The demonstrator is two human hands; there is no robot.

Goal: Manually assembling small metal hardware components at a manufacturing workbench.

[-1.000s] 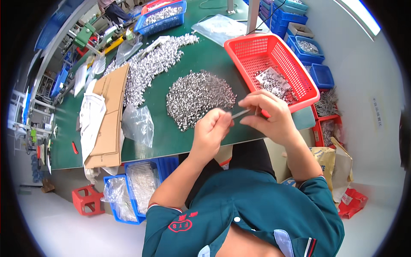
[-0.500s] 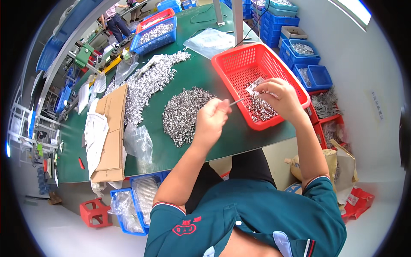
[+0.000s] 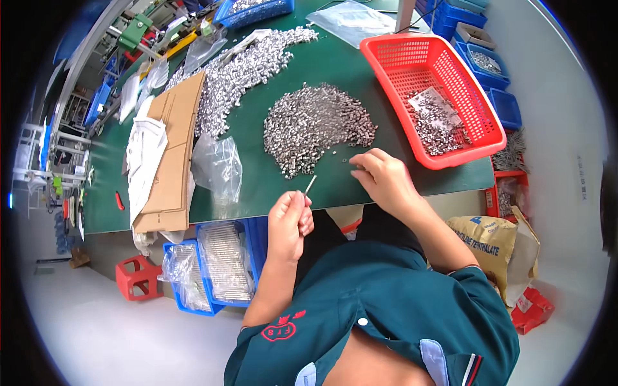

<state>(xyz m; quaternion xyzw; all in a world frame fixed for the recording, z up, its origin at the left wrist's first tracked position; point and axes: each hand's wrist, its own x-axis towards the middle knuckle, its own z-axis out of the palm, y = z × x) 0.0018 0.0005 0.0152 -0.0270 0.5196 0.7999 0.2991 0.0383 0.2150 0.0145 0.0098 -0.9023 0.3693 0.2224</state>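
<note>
My left hand point(image 3: 291, 222) is closed around a thin metal rod point(image 3: 311, 185), whose tip sticks up past the fingers at the table's near edge. My right hand point(image 3: 386, 183) hovers over the table edge with thumb and fingers drawn together; anything between them is too small to make out. Just beyond both hands lies a heap of small silver ring-like metal parts point(image 3: 309, 128), with a few loose ones near my right fingertips. To the right, a red plastic basket point(image 3: 444, 157) holds more small metal parts and a pale printed card point(image 3: 435, 108).
A larger pile of silver pieces point(image 3: 241, 80) spreads over the green table point(image 3: 251, 183) at the far left. Flattened cardboard point(image 3: 170, 148) and a clear plastic bag point(image 3: 217, 164) lie at left. Blue bins of rods point(image 3: 225, 270) and a red stool point(image 3: 138, 278) stand below.
Both hands have left the red basket and come back toward me, the left still with the rod. The card now lies in the basket, out of my right hand. The view has shifted.
</note>
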